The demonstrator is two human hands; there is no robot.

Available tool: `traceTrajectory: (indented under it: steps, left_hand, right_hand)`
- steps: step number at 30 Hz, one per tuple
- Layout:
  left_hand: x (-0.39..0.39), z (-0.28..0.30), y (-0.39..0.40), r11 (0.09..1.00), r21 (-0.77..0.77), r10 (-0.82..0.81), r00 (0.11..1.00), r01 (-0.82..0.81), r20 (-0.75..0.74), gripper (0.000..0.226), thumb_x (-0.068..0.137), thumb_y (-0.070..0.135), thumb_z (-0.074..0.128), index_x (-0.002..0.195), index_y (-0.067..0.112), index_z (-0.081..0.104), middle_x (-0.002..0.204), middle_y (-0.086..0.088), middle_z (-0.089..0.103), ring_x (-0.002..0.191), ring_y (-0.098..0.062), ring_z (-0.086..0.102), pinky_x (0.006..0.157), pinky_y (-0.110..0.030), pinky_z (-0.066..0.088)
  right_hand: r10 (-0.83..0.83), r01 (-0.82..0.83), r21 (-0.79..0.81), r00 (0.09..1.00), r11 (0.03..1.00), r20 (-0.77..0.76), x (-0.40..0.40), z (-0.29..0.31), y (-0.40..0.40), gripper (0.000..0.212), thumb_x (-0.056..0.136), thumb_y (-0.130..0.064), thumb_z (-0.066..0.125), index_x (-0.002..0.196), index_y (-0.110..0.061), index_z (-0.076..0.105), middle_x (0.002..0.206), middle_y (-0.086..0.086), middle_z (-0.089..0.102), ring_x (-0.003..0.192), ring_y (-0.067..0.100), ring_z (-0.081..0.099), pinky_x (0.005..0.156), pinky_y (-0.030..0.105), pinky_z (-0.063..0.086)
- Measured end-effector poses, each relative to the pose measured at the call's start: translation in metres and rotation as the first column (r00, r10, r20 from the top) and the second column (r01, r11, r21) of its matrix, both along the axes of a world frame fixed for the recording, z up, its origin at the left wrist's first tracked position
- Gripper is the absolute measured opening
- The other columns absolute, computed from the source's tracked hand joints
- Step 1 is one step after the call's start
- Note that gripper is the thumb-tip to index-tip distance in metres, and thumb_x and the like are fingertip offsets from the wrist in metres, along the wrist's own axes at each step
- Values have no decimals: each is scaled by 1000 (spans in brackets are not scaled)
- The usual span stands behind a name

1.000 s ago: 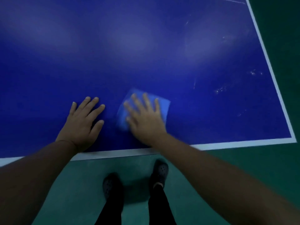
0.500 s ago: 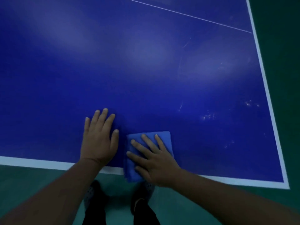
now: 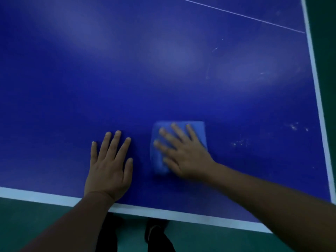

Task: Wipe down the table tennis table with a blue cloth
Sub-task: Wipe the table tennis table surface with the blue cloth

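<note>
Head view of a dark blue table tennis table point(image 3: 163, 70) bordered by a white edge line, with a thin white centre line crossing the upper right of the frame. The right hand point(image 3: 183, 157) lies palm-down, fingers spread, flat upon a folded blue cloth point(image 3: 198, 128) in the lower centre of the frame, well inside the near edge; its outline is blurred. The left hand point(image 3: 109, 170) rests palm-down on bare table just left of the cloth, fingers extended and slightly spread, not touching it. Pale specks point(image 3: 240, 142) mark the surface to the right of the cloth. Green floor point(image 3: 36, 224) fills the lower left.
</note>
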State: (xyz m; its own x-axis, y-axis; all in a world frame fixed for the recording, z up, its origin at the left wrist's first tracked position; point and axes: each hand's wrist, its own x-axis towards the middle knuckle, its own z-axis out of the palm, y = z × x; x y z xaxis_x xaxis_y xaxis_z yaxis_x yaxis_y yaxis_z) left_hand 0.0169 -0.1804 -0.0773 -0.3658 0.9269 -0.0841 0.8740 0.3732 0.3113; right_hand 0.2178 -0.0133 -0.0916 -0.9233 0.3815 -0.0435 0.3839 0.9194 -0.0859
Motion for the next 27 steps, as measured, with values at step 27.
traceTrajectory:
  steps: [27]
  left_hand:
    - [-18,19,103,976,166,145,989,-142,-7,61,90,38,35,138,6,53,153,-17,40,145,-35,30,119,-59,13]
  right_hand:
    - [-279,279,-73,960,957,13,-76,4,84,56,101,-53,18,155,-38,27,166,-5,19,153,29,11,120,60,3]
